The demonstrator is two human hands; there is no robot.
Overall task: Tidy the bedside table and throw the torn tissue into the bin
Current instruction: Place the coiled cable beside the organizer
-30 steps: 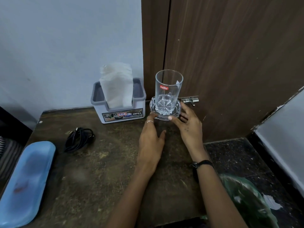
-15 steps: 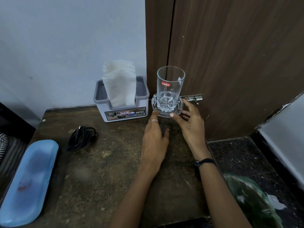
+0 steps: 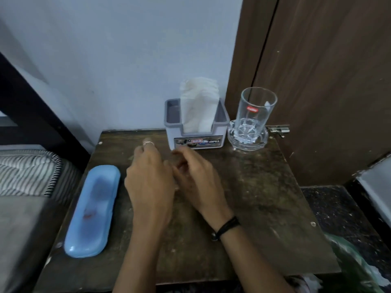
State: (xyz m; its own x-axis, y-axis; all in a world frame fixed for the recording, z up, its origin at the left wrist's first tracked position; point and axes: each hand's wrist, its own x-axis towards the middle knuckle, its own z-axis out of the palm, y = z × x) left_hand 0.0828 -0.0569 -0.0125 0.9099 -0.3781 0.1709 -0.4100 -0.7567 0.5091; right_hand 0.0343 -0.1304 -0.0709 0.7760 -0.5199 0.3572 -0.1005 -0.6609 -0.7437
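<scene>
Your left hand [image 3: 150, 178] and right hand [image 3: 196, 178] hover over the bedside table [image 3: 264, 197], fingers loosely curled, motion-blurred, holding nothing visible. Tissue holder [image 3: 198, 136] holds upright tissues [image 3: 198, 104]. Glass [image 3: 256, 115] stands in a glass dish [image 3: 247, 142], both at back. No torn tissue discernible.

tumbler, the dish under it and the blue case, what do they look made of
Tumbler: clear glass, see-through, glossy, red sticker. Dish under it: clear cut glass, probably, its faceted pattern catching light. Blue case: smooth moulded plastic by its look, with a soft sheen and rounded edges.
</scene>
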